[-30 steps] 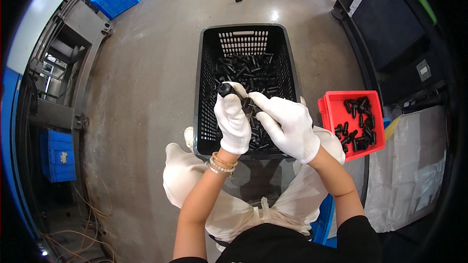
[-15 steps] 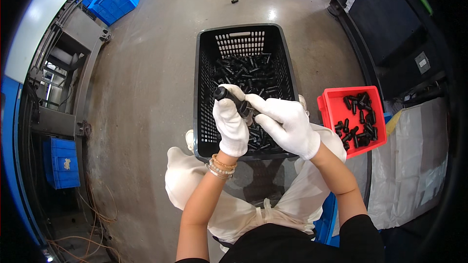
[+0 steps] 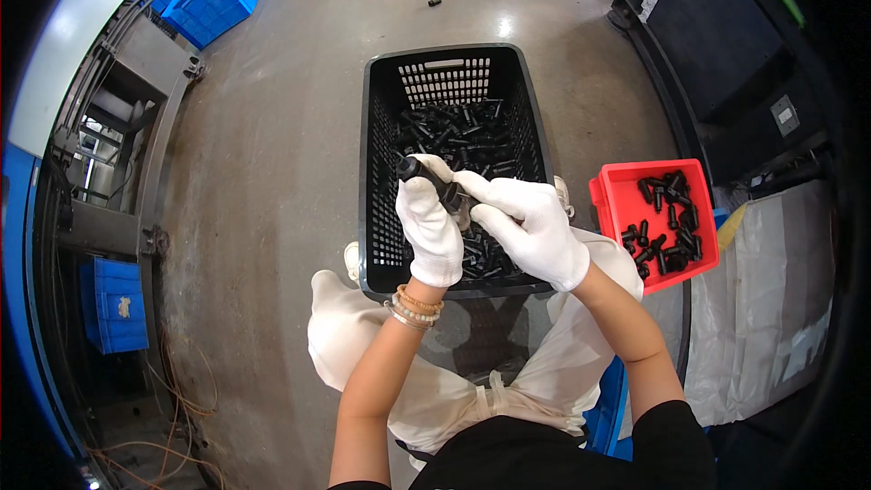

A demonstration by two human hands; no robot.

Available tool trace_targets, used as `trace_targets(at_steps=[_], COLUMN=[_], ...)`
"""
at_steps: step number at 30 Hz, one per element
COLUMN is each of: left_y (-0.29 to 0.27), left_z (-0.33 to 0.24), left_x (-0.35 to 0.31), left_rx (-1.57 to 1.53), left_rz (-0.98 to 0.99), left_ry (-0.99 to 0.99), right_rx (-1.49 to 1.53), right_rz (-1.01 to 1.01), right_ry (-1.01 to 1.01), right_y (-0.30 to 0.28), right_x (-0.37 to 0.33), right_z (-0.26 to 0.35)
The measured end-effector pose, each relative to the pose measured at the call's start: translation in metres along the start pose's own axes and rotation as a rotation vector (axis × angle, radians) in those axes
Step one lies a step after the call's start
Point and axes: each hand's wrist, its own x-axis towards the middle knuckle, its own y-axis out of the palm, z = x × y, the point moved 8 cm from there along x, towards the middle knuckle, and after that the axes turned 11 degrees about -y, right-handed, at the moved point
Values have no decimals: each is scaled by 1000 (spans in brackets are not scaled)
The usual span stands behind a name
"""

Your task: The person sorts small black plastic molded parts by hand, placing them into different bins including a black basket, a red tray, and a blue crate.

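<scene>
My left hand (image 3: 428,231), in a white glove, is wrapped round a black cylindrical plastic part (image 3: 414,171) with a rounded, knob-like end. The part is held tilted above a black crate (image 3: 366,218) with slotted walls. My right hand (image 3: 535,231), also gloved in white, is closed in a pinch at the part's lower end. Whatever lies between its thumb and forefinger is too small and hidden to name. Many similar black parts (image 3: 458,132) lie heaped inside the crate, partly covered by my hands.
On the right stands a red bin (image 3: 612,209) holding several black plastic fittings (image 3: 671,254). One black piece (image 3: 435,3) lies on the floor beyond the crate. Blue crates (image 3: 213,0) stand at the far left, a blue box (image 3: 116,304) nearer. Machine frames line both sides.
Both hands stay on the black part, shifting only very slightly. The right hand has moved a touch to the left. Crate and bin contents look the same.
</scene>
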Motion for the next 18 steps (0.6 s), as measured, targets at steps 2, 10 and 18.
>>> trace_targets(at_steps=[2,10,18], left_y=[-1,5,0], left_z=[2,-5,-4], left_x=[0,-3,-2], left_rx=[-37,-19,22], left_rz=[-10,20,-25], left_ry=[-15,33,40], right_rx=[5,82,-52], right_rz=[-21,-52,26], right_ry=[26,9,-22], right_y=[0,1,0], right_x=[-2,-3,0], right_z=[-4,-4,5])
